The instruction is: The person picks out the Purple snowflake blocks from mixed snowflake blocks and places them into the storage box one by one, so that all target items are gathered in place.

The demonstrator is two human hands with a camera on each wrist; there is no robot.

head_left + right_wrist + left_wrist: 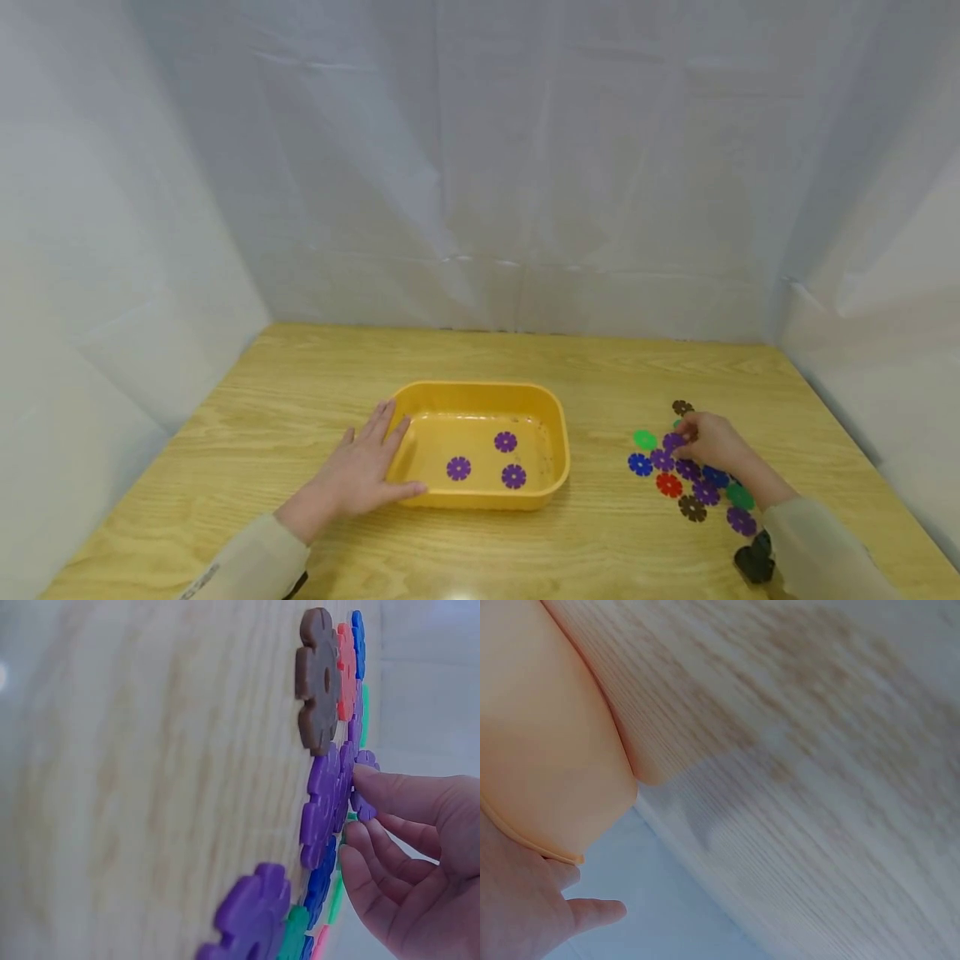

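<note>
The yellow tray (558,433) contains three purple flower discs (458,468). The left hand (360,475) rests flat against its wall, fingers straight. The right hand (712,442) pinches a purple disc (672,442) in the pile.

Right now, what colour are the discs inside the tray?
Purple, all three discs in the yellow tray; head view shows it best.

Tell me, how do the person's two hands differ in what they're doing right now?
The left hand lies flat with straight fingers against the end wall of the yellow tray; the right hand curls its fingers onto a purple flower disc. The left touches one big container, while the right works in a scatter of small coloured discs on the table. Both rest low at the table and wear pale sleeves.
</note>
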